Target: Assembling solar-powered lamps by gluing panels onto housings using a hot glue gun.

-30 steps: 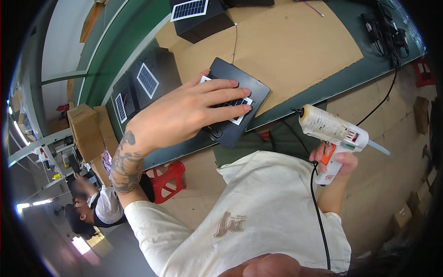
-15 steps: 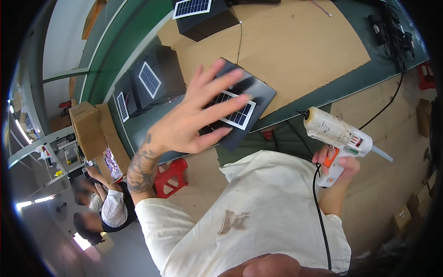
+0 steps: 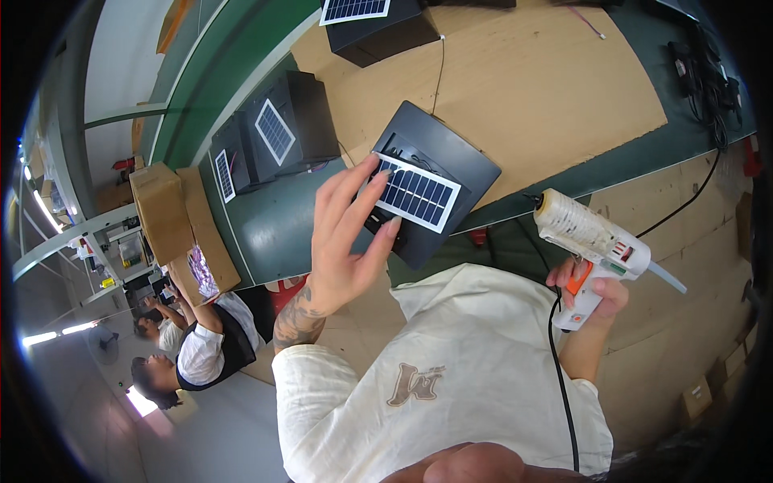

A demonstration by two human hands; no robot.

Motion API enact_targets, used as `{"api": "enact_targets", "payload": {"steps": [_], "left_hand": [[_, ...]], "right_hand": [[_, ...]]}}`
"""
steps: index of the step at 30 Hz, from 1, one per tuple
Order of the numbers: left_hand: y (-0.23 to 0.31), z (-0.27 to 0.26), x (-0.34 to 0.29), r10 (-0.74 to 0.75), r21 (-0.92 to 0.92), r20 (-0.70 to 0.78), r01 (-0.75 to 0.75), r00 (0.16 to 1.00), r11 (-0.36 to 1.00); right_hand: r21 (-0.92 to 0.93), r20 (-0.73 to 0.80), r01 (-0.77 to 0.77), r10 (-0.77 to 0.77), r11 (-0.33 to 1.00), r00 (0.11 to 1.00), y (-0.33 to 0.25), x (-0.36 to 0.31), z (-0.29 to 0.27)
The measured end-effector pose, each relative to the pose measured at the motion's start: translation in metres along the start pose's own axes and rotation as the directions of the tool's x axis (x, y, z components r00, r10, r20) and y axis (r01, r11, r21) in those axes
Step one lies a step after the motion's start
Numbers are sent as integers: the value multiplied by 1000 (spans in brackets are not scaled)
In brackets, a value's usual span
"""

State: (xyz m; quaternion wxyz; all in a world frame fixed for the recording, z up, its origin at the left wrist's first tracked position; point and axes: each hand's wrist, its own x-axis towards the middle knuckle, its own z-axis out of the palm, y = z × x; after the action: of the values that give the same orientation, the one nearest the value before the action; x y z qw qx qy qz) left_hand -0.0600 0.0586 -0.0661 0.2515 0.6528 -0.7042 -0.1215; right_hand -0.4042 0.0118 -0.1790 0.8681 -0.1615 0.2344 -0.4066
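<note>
My left hand point(image 3: 346, 233) has its thumb and fingertips closed on the left end of a small solar panel point(image 3: 419, 193) with a white border. The panel lies at a slant over a black plastic housing point(image 3: 467, 165), whose recess and a thin dark wire show along the panel's upper edge. The housing rests at the table's near edge. In my right hand point(image 3: 604, 298) is a white hot glue gun point(image 3: 596, 249), gripped by its handle with fingers by the orange trigger. Its nozzle points up and left, and a glue stick sticks out of the back.
A black box with a solar panel point(image 3: 378, 40) stands at the back; others point(image 3: 290, 121) stand to the left. Cardboard point(image 3: 547, 88) covers part of the green table point(image 3: 274, 225). Cables point(image 3: 708, 88) lie far right. An open carton point(image 3: 165, 213) and two people point(image 3: 213, 346) are at left.
My left hand has gone from spread fingers over the panel to closed on its left end. The panel now sits askew, exposing the recess. The glue gun has hardly moved.
</note>
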Motion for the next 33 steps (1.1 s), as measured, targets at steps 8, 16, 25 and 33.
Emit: {"api": "enact_targets", "payload": {"steps": [8, 16, 25, 33], "left_hand": [[-9, 14, 5, -34, -107, -80, 25, 996, 994], [-1, 16, 18, 15, 4, -80, -15, 997, 1000], [34, 3, 4, 60, 226, 181, -101, 982, 969], [10, 3, 4, 97, 232, 346, -185, 933, 955]], "right_hand": [[3, -16, 11, -11, 1000, 1000, 2, -1, 0], [9, -59, 42, -42, 999, 997, 5, -4, 0], [65, -37, 59, -56, 996, 998, 10, -6, -5], [55, 22, 92, -94, 994, 995, 12, -5, -21]]}}
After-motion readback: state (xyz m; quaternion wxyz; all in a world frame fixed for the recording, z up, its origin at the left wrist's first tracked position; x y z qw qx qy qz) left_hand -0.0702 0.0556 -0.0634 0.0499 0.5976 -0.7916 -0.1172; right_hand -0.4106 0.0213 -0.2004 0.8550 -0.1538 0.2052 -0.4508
